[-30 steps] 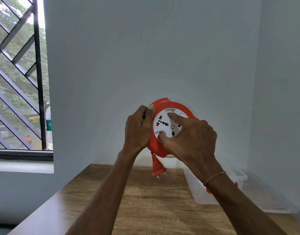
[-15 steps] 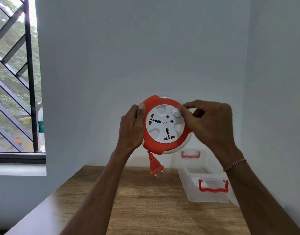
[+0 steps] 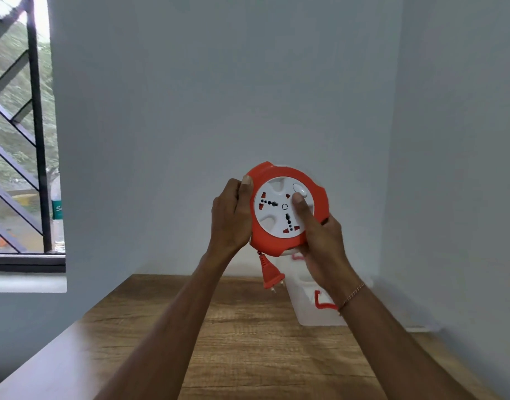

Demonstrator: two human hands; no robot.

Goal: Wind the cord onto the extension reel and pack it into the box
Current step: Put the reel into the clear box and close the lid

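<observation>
I hold a round orange extension reel (image 3: 276, 241) with a white socket face upright in the air above the table. My left hand (image 3: 230, 217) grips its left rim, thumb on the front edge. My right hand (image 3: 320, 241) holds the lower right rim, and its thumb lies on the white face near the knob. A short piece of orange cord with the orange plug (image 3: 272, 277) hangs below the reel. A clear plastic box (image 3: 308, 310) with red handles stands on the table behind my right wrist, partly hidden.
The wooden table (image 3: 248, 342) runs toward a grey wall, with a second wall close on the right. A barred window (image 3: 20, 140) is at the left, with a bottle on its sill.
My right hand has moved from the reel's upper right edge down to its lower right, thumb now on the white face. The plug hangs a little shorter and the view has shifted left.
</observation>
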